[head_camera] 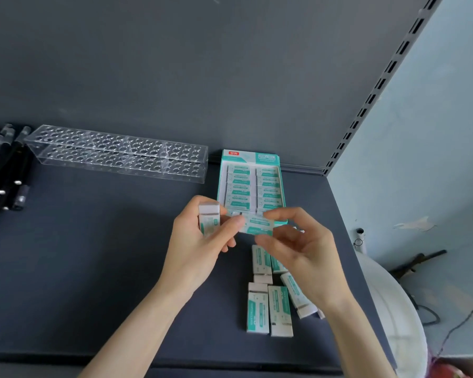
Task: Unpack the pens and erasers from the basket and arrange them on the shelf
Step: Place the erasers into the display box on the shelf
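Grips white-and-teal paper-sleeved eraser [208, 220] in left hand [200, 241]; pinches second such eraser [257, 225] with right hand [298, 246], near teal cardboard box [250, 159].

Acrylic rack [115, 154]: clear, rows of round holes, far left, along the back panel.
Back panel [202, 64]: dark grey, plain.
Slotted upright [380, 85]: dark, far right, at the panel's edge.
Wall [434, 159]: pale blue, right, with a chipped paint patch [415, 223].
Cable [462, 323]: thin, dark, near right.
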`<state>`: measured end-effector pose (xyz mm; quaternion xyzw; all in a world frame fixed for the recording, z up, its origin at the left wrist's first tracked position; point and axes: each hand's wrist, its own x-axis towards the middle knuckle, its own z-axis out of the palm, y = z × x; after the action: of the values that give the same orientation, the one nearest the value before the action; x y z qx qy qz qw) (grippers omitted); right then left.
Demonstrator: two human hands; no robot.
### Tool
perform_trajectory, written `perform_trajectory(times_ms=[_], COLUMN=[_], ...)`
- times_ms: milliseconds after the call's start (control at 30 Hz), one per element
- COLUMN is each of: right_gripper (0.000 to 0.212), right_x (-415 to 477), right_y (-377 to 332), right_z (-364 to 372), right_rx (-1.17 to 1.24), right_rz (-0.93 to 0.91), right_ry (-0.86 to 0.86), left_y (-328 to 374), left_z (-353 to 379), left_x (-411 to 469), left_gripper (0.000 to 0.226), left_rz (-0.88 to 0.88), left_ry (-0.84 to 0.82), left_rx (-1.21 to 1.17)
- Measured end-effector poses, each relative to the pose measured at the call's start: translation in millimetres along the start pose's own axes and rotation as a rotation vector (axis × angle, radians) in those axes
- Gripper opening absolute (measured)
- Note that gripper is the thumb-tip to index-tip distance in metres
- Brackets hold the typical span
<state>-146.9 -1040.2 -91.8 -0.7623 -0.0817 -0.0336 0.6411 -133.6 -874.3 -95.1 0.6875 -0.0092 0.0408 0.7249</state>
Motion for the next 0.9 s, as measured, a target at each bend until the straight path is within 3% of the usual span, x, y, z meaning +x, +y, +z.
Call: perform_trajectory(times_ms=[167,333,500,800,900], right_gripper=[0.025,0.014,0.012,0.013,0.016], right_x=[22,42,45,41,41], right_y=[1,3,6,12,12], right_z=[5,8,14,18,16], right_rx=[-0.207,-0.492,-0.595,-0.681,-0.657], right_rz=[-0.09,-0.119,-0.133,-0.167,-0.167], right_ry=[0.067,0.088,0.041,-0.073,-0.102], left_y=[-6,-15,-18,-17,-16], left_z=[-6,-12,-12,-12,-11], left_x=[11,17,16,15,14], left_gripper=[0.014,0.014,0.021,0.013,0.02], left_rz=[0.028,-0.102,-0.081,-0.025,-0.017], left_ry=[0.086,0.256,0.322,0.285,0.249], left_rx=[0.09,-0.147,-0.167,-0.154,-0.187])
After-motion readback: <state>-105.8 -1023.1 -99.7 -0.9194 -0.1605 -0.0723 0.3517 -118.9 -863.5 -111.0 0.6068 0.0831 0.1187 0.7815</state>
